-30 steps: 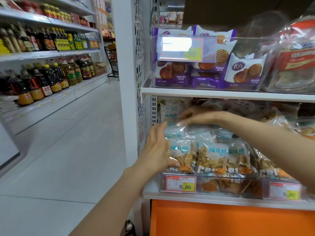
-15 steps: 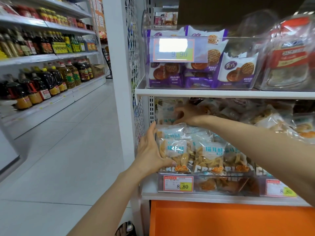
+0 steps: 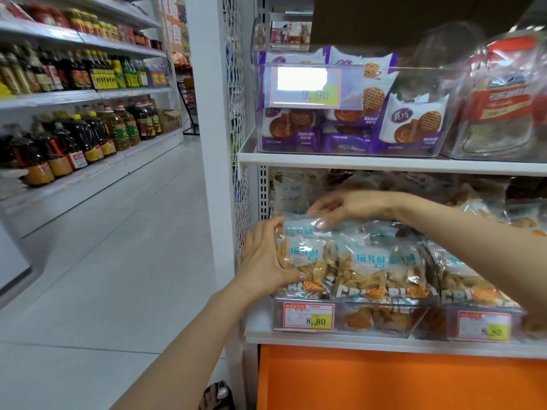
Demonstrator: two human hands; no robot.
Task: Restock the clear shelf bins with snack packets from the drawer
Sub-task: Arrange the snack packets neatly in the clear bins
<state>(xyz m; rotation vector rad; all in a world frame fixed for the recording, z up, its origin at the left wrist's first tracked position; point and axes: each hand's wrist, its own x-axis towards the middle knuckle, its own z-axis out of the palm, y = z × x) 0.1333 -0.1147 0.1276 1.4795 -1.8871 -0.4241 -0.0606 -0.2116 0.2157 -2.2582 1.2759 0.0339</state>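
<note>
Clear packets of golden crisps with pale blue labels fill a clear shelf bin (image 3: 349, 322) on the lower shelf. My left hand (image 3: 265, 258) grips the left edge of the front-left snack packet (image 3: 302, 255), thumb on top and fingers under it. My right hand (image 3: 346, 207) reaches over from the right, and its fingertips pinch the top seam of that same packet. More packets (image 3: 381, 266) stand upright beside it. The drawer is out of view.
A second clear bin (image 3: 485, 324) of the same crisps sits to the right. The upper shelf (image 3: 384, 164) holds a clear bin of purple waffle-cookie packs (image 3: 349, 113). A white mesh upright (image 3: 213, 143) borders the left. An orange panel (image 3: 384, 380) lies below. Oil bottles (image 3: 74, 137) line the aisle shelves.
My right hand has come forward from deeper in the shelf to the top of the front-left packet. My left hand stays on the packet's left edge.
</note>
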